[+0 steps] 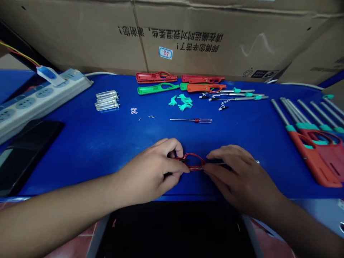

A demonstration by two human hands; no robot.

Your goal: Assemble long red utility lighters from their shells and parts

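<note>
Between my two hands, low over the blue table, lies a red lighter casing (195,155) with an oval trigger loop. My left hand (153,168) pinches its left end, with a small dark part by the fingertips. At the other end my right hand (239,172) closes thumb and fingers on the casing where it meets a thin metal tube (222,163). The tube runs under the right hand, and its tip (257,162) shows beyond the knuckles. My palms and fingers hide both ends of the casing.
Behind lie a screwdriver (192,120), teal trigger pieces (184,102), clear fuel tanks (106,100), small screws (152,116), casing halves (157,88) and wired metal tubes (242,95). Assembled lighters (309,154) rest right; a phone (29,154) and power strip (40,96) left. A cardboard box (94,39) stands behind.
</note>
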